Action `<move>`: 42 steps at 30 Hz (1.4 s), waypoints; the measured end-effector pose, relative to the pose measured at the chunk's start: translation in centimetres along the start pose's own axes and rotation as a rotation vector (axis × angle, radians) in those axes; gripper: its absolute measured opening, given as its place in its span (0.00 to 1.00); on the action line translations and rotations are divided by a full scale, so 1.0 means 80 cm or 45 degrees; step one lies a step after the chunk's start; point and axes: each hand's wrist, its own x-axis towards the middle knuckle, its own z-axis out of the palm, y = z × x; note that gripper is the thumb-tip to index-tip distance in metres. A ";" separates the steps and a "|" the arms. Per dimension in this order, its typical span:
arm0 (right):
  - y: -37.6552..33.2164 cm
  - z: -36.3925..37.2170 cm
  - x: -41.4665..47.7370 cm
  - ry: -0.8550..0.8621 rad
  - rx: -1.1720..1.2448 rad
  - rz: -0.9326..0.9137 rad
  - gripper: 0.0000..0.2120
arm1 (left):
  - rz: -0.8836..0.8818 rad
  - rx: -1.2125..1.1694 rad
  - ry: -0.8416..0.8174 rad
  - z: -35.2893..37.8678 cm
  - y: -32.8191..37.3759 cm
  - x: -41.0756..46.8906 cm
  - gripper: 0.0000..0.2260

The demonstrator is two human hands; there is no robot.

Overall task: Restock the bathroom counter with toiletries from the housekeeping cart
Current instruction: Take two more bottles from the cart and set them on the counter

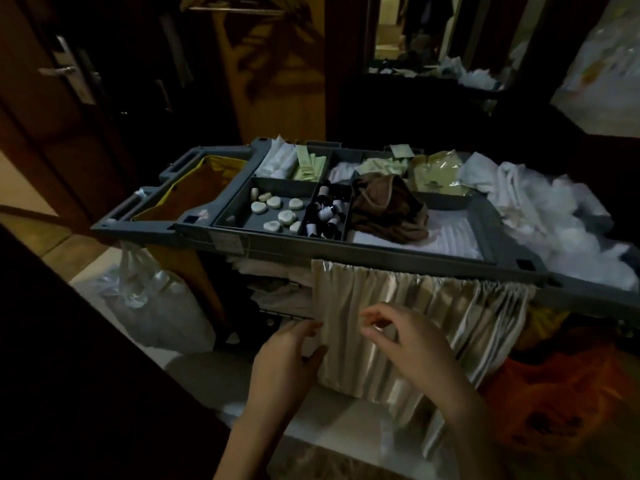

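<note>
Nearest me, the left grip (287,358) had thumb and fingers closed on the left edge of the cream curtain (450,306) that hung from the front of the housekeeping cart (381,252). The right grip (412,341) hovered just beside it before the pleats. Its fingers were loosely bent, thumb and forefinger near each other, and I saw nothing in it. Up on the cart's top tray, well apart from both grips, pale round soaps (277,213) lay in the front left compartment. Small dark bottles (327,213) were heaped in the narrow compartment just right of them. A crumpled brown cloth (388,209) lay further right on white linen. Behind, pale green sachets (311,164) filled the back compartments.
</note>
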 end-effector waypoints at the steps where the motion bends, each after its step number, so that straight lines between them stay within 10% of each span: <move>1: 0.008 -0.004 0.010 -0.019 0.000 0.004 0.11 | -0.012 0.010 -0.002 0.005 0.003 0.008 0.17; 42: 0.082 0.062 0.445 -0.015 -0.315 0.111 0.17 | 0.253 -0.417 0.218 0.040 -0.118 0.465 0.10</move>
